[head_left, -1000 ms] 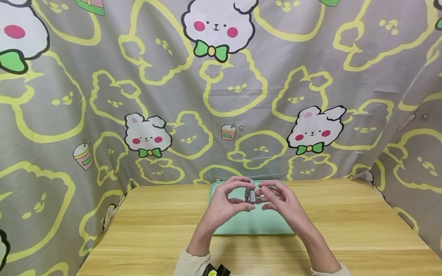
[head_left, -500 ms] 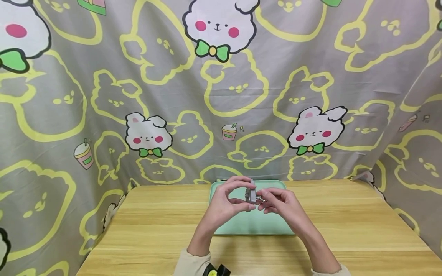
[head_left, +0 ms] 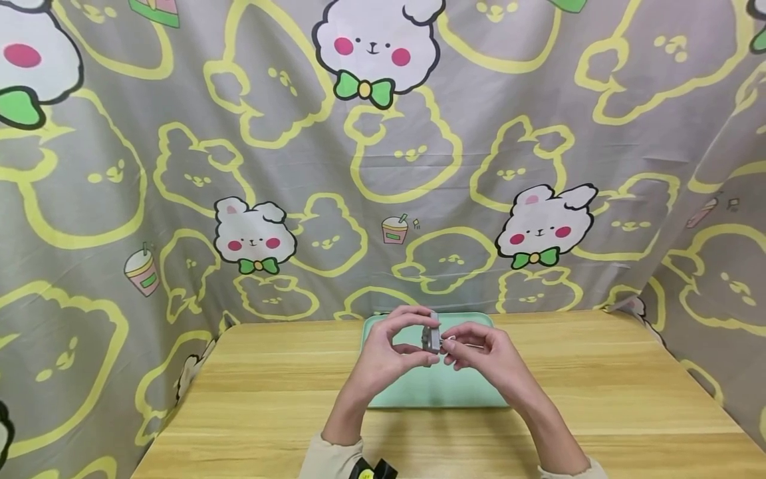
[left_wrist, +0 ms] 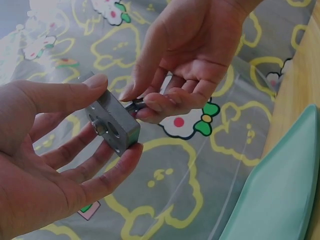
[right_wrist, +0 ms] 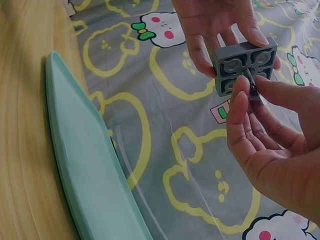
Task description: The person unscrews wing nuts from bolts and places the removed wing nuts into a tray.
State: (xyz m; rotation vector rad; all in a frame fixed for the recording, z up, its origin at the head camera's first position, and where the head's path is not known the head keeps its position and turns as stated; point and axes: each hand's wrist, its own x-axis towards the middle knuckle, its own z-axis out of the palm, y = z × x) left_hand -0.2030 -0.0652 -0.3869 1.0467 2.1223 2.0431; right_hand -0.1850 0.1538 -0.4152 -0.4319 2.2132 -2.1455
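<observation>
Above the tray, my left hand [head_left: 385, 349] holds a small grey square block [head_left: 431, 338] by its edges, between thumb and fingertips. The left wrist view shows one face of the block [left_wrist: 114, 120] with round holes and a raised stub. In the right wrist view its other face is hollow and ribbed, and a threaded metal screw [right_wrist: 248, 76] sticks out from the middle. My right hand [head_left: 491, 349] pinches the screw's outer end between thumb and fingers. The fingertips partly hide that end.
A mint-green tray [head_left: 449, 392] lies on the wooden table [head_left: 269, 386] beneath both hands. A grey curtain [head_left: 383, 173] with a rabbit pattern hangs behind the table and along its sides. A black strap [head_left: 365, 469] sits at the left sleeve.
The right fingers, looser and more spread a second ago, have come together on the screw and lie nearer the block. The left hand keeps its hold almost unmoved.
</observation>
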